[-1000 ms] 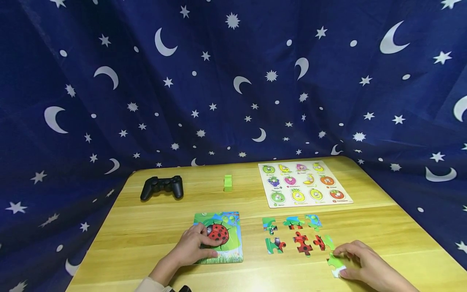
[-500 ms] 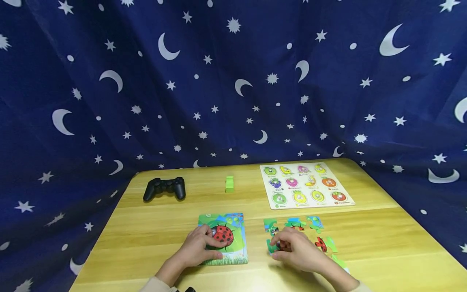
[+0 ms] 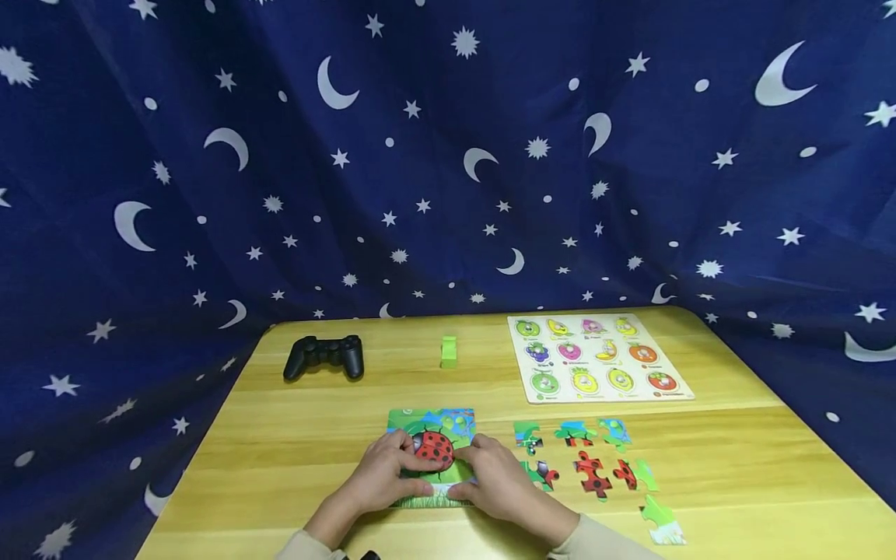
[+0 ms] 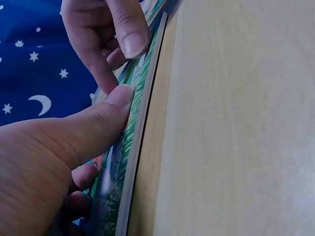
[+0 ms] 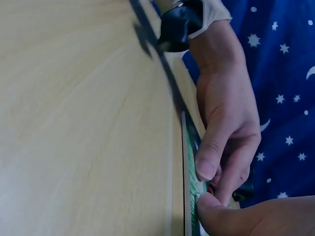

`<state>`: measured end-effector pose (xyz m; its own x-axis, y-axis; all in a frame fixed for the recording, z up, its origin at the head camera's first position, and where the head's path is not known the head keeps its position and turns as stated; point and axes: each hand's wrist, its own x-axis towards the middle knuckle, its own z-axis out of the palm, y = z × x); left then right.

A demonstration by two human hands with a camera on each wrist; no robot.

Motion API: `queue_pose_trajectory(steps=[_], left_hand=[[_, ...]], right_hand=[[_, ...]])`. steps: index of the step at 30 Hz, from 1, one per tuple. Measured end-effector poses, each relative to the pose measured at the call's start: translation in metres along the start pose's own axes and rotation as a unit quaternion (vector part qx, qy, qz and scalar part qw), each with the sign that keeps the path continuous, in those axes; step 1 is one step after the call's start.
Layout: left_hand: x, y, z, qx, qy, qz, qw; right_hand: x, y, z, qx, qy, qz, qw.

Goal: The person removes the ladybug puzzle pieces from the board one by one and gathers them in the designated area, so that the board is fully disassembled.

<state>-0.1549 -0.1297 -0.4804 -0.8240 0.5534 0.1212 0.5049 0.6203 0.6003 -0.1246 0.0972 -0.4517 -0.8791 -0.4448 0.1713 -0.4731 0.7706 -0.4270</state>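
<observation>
A square ladybug puzzle board (image 3: 441, 420) lies flat near the front middle of the table. My left hand (image 3: 385, 470) rests on its left part, thumb low over the printed grass and forefinger on the red ladybug. From the right side my right hand (image 3: 500, 482) touches the board, its thumb and forefinger apart; in the left wrist view the right hand (image 4: 108, 34) faces my left thumb (image 4: 106, 115). Any piece beneath the fingertips is hidden. Several loose jigsaw pieces lie right of the board, among them a spotted red piece (image 3: 591, 476) and a green-and-white corner piece (image 3: 661, 521).
At the back right lies a fruit peg board (image 3: 600, 358). A small green block (image 3: 449, 352) stands at the back middle, and a black game controller (image 3: 324, 358) lies at the back left. A dark blue star-and-moon curtain (image 3: 420, 194) hangs behind the table.
My right hand has moved left from the green-and-white corner piece, across the loose pieces, onto the board's right side. My left hand has stayed on the board. The head view has shifted slightly.
</observation>
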Motion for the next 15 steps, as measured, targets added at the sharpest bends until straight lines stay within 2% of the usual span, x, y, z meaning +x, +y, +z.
queue_pose_trajectory(steps=[3,10,15], left_hand=[[-0.0006,0.0001,-0.0006,0.006,0.006,0.002,1.0],[-0.0007,-0.0006,-0.0003,0.025,-0.002,-0.025,0.9994],[0.0003,-0.0007,0.0011,0.03,0.005,-0.032,0.999]], right_hand=[[0.0026,-0.0021,0.0025,-0.01,-0.003,-0.001,0.9999],[0.0019,-0.0046,0.0062,0.036,-0.013,-0.005,0.9992],[0.0014,-0.0052,0.0059,0.034,-0.026,-0.001,0.9991]])
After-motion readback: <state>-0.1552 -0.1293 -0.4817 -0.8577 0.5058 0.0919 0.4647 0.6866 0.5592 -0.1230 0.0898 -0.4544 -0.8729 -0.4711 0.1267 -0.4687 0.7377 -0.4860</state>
